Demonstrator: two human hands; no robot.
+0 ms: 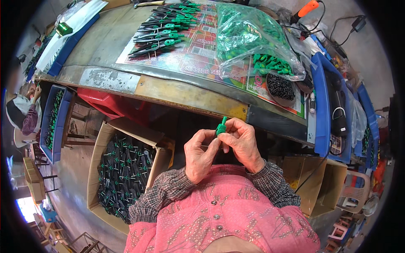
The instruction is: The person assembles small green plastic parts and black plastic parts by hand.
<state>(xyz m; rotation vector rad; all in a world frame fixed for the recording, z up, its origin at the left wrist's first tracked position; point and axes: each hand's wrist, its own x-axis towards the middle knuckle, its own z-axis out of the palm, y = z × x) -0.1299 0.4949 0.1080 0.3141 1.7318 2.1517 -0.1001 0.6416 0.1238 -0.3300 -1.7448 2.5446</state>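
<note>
My left hand (201,154) and my right hand (241,144) meet in front of my chest, just below the table's near edge. Between their fingertips is a small green plastic piece (221,127) with a ribbed stem pointing up. The right thumb and fingers pinch it from the side, and the left fingers close in at its lower end. A thin pale pin or rod seems to stick out left of the left fingers. On the table beyond lies a row of black-and-green assembled parts (162,31), beside a clear plastic bag (249,31) full of green pieces.
Small black pieces fill a dish (280,88) on the table (99,44). Below at left stands a cardboard box (96,177) of black parts with pins. Blue crates (321,105) line the right side. Another person (25,111) sits at far left by a blue tray (63,116).
</note>
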